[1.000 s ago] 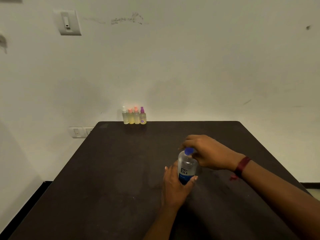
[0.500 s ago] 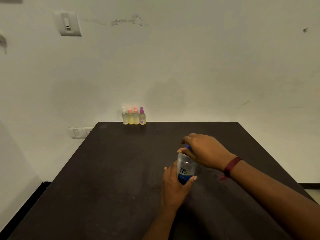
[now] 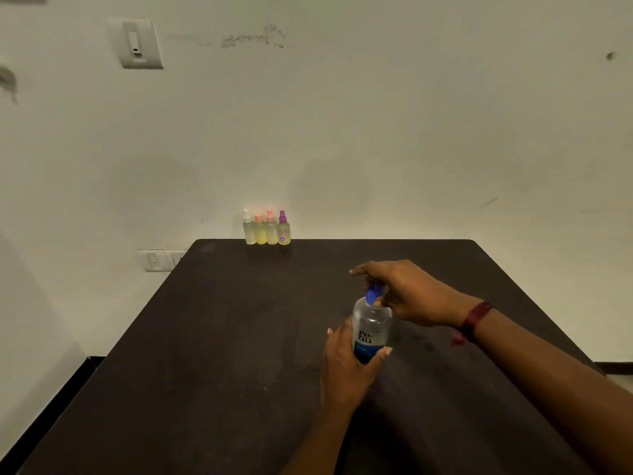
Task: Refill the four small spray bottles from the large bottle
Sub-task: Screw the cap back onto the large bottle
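Bottle of clear plastic with a blue label (image 3: 371, 332) stands upright on the dark tabletop (image 3: 205, 371), right in front of the person. Its blue cap (image 3: 372, 297) looks about to come off, and that is where I'd worry. A hard twist could tip the bottle or slop liquid out, and a loosened cap could slip from the fingertips and roll away.

The left hand (image 3: 344, 368) wraps the lower body from the near side, thumb across the label. The right hand (image 3: 409, 293) reaches in from the right, fingers curled down and pinching the cap. A dark red band (image 3: 474, 320) circles that wrist.

Four small spray bottles (image 3: 267, 229) with white, pink and purple tops stand in a tight row at the far edge by the pale wall (image 3: 376, 132), well apart from both hands.
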